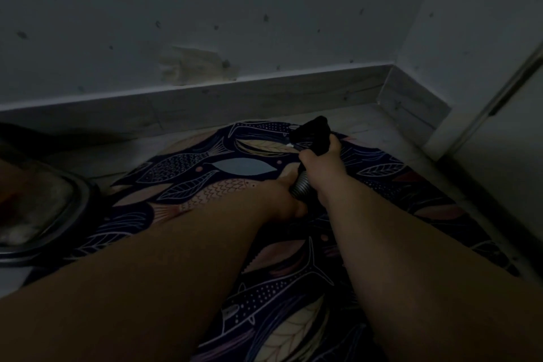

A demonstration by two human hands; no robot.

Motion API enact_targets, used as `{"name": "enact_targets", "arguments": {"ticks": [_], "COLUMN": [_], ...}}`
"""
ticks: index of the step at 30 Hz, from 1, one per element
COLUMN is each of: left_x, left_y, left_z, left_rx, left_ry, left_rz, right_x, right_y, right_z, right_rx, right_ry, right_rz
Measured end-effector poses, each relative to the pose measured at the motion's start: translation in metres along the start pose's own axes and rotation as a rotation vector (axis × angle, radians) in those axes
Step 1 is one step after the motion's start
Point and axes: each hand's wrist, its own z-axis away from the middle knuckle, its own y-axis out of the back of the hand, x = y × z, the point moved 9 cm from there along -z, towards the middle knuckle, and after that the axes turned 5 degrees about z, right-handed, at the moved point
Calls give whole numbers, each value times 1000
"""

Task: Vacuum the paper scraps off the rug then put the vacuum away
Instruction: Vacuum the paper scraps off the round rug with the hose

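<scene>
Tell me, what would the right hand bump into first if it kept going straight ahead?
The right hand would probably meet the rug near its far edge, the black nozzle it grips landing first; beyond lies the baseboard. Depth is unclear here.

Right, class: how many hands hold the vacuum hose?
2. The left hand grips the ribbed hose lower down; the right hand grips it further up, by the black nozzle.
</scene>
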Motion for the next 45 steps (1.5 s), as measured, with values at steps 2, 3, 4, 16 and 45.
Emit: {"name": "enact_targets", "arguments": {"ticks": [2, 3, 4, 16, 45], "left_x": [9, 13, 19, 37, -35], "left_y": [-5, -9, -15, -57, -18], "left_z": [2, 2, 4, 2, 57], "left_rx": [14, 11, -1, -62, 73], "left_ry": [-43, -58, -75, -83, -17], "left_rz": [-46, -42, -29, -66, 55], "right_x": [5, 8, 10, 40, 29], "right_y": [12, 19, 27, 79, -23], "right_z": [4, 7, 9, 28, 55], "right_rx": [16, 26, 43, 147, -154], "right_ry": [-9, -16, -21, -41, -54], "right_rz": [9, 16, 24, -42, -119]}}
